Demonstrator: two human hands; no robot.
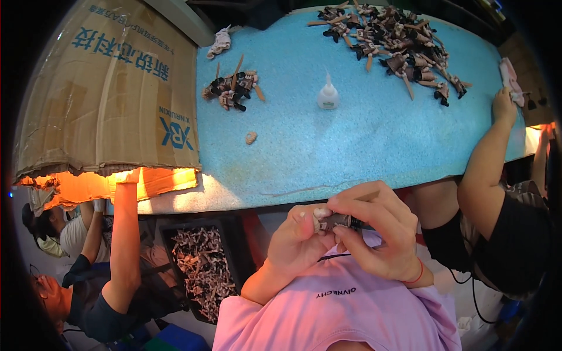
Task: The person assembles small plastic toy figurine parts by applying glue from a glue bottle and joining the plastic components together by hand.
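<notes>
Close to my chest, both hands are closed on one small figurine (335, 222), with a pale head end and a dark brown body. My left hand (297, 237) pinches its pale end between thumb and fingers. From the other side my right hand (379, 229) grips the dark body with thumb and fingertips; part of the figurine is hidden behind them. Beyond my hands, on the blue tabletop (281, 164), stands a small white squeeze bottle (328, 95) with a thin nozzle. A small tan piece (251, 138) lies to its left.
A big pile of figurines (404, 44) covers the far right, with a smaller group (232, 88) at left. A cardboard box (111, 88) fills the left side. Below the table edge sits a black crate (202, 263) of small parts. Co-workers' arms (124, 234) flank me.
</notes>
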